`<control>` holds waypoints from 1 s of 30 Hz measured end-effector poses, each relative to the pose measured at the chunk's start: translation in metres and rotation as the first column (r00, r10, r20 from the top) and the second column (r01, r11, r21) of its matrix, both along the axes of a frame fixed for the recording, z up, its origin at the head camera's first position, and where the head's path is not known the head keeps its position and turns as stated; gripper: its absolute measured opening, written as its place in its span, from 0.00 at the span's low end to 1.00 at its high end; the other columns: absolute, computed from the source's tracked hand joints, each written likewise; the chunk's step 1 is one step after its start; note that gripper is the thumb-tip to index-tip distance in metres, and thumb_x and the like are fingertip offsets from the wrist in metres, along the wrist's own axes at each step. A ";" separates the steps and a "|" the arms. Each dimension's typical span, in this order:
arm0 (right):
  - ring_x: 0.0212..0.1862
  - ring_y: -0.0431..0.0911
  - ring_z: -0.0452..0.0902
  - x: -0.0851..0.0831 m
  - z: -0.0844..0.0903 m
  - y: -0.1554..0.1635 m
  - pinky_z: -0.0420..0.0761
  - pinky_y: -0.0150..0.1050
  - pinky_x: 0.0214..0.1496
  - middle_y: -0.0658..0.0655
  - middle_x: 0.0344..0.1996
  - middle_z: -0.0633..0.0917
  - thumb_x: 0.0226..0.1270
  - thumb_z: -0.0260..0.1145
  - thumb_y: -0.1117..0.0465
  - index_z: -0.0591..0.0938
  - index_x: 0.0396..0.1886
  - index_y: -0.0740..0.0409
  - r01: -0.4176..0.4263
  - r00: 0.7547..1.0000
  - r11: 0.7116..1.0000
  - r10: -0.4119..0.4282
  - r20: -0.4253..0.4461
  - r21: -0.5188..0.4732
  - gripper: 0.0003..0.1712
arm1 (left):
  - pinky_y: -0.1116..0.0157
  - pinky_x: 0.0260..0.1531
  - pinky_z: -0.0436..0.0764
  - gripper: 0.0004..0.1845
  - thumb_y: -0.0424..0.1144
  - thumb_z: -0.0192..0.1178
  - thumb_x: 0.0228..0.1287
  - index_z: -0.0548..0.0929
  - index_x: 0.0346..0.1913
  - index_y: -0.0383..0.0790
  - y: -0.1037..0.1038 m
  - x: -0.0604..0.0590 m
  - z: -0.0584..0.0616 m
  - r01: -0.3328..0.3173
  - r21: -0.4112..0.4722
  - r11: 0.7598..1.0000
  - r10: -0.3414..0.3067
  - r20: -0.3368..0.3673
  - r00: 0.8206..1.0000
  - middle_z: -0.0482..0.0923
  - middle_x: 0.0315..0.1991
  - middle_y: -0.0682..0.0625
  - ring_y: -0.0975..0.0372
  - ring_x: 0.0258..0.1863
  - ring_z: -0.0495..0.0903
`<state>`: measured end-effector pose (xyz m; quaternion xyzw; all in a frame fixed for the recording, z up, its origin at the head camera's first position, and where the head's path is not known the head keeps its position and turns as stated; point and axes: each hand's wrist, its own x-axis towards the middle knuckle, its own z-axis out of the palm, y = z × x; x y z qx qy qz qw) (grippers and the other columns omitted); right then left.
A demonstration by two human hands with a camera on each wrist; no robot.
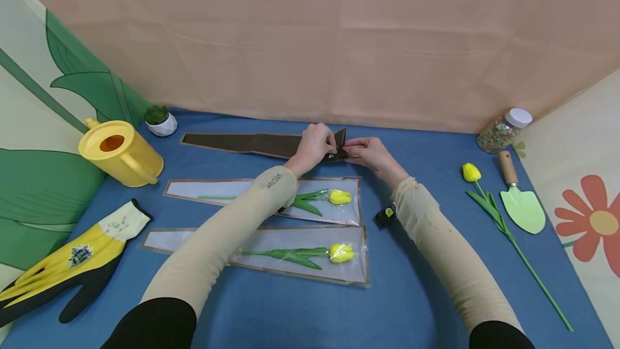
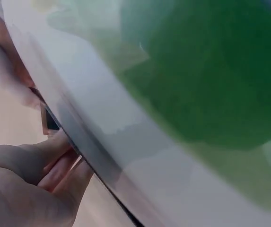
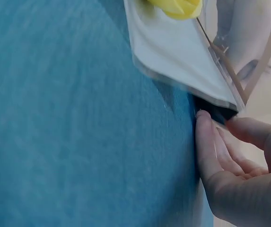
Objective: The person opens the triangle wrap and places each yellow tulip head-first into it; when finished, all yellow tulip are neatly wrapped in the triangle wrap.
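Blue bench, peach backdrop: two hands at twelve o'clock.
Left hand and right hand pinch the dark sleeve's wide end; only the wrist views show fingertips curled on its edge.

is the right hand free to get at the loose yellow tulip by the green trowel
Probably not yet: the right hand is pinching the dark sleeve along with the left hand. The path to the loose tulip looks clear once it lets go.
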<state>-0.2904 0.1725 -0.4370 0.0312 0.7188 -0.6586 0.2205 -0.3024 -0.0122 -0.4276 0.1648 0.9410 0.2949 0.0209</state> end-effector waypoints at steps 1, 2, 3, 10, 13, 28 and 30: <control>0.70 0.63 0.75 -0.001 -0.001 0.001 0.81 0.47 0.66 0.74 0.71 0.74 0.85 0.56 0.70 0.71 0.73 0.78 -0.005 1.000 1.000 0.005 -0.002 -0.007 0.24 | 0.60 0.46 0.86 0.03 0.33 0.75 0.68 0.95 0.36 0.38 -0.001 0.000 0.000 -0.001 0.005 1.000 0.001 0.001 1.000 0.91 0.38 0.47 0.57 0.37 0.88; 0.69 0.61 0.77 -0.001 -0.002 0.002 0.81 0.45 0.65 0.74 0.71 0.75 0.85 0.56 0.71 0.72 0.74 0.77 -0.009 1.000 1.000 0.009 -0.002 -0.013 0.23 | 0.60 0.47 0.86 0.03 0.33 0.75 0.68 0.94 0.36 0.38 -0.001 0.000 0.000 -0.001 0.007 1.000 0.001 0.000 1.000 0.91 0.38 0.47 0.57 0.38 0.88; 0.67 0.60 0.79 -0.001 -0.003 0.002 0.82 0.44 0.65 0.74 0.71 0.75 0.85 0.55 0.71 0.71 0.74 0.77 -0.012 1.000 1.000 0.012 -0.002 -0.020 0.23 | 0.59 0.48 0.85 0.03 0.33 0.75 0.68 0.94 0.35 0.38 -0.002 0.001 -0.001 -0.002 0.014 1.000 0.002 0.000 1.000 0.91 0.39 0.47 0.57 0.38 0.88; 0.57 0.48 0.85 -0.001 -0.008 0.001 0.82 0.40 0.63 0.74 0.71 0.75 0.86 0.56 0.71 0.71 0.75 0.76 0.013 1.000 0.995 -0.013 0.008 -0.097 0.24 | 0.57 0.50 0.85 0.03 0.31 0.73 0.69 0.93 0.37 0.35 -0.003 0.004 0.001 -0.011 0.022 1.000 0.011 -0.006 1.000 0.90 0.38 0.45 0.54 0.40 0.88; 0.62 0.52 0.83 -0.002 -0.009 -0.004 0.81 0.42 0.65 0.74 0.71 0.75 0.86 0.56 0.70 0.71 0.75 0.76 0.006 1.000 0.994 -0.008 -0.013 -0.108 0.24 | 0.57 0.47 0.86 0.04 0.32 0.72 0.71 0.92 0.36 0.37 -0.004 -0.002 -0.008 -0.007 0.016 1.000 0.007 -0.008 1.000 0.89 0.37 0.46 0.55 0.38 0.88; 0.58 0.51 0.82 -0.002 -0.005 -0.006 0.80 0.40 0.66 0.74 0.72 0.70 0.84 0.49 0.78 0.62 0.79 0.77 0.021 0.998 0.983 -0.010 0.065 -0.181 0.28 | 0.55 0.52 0.83 0.03 0.29 0.69 0.73 0.90 0.40 0.38 -0.009 0.001 0.001 0.040 -0.007 0.999 -0.040 -0.018 0.999 0.88 0.41 0.44 0.54 0.42 0.86; 0.56 0.50 0.83 -0.001 -0.006 -0.005 0.80 0.39 0.65 0.74 0.72 0.70 0.84 0.49 0.78 0.62 0.79 0.77 0.020 0.998 0.985 -0.009 0.064 -0.171 0.28 | 0.56 0.50 0.83 0.03 0.29 0.69 0.73 0.90 0.39 0.38 -0.012 0.002 0.001 0.029 -0.004 1.000 -0.029 -0.022 0.999 0.88 0.40 0.44 0.53 0.41 0.86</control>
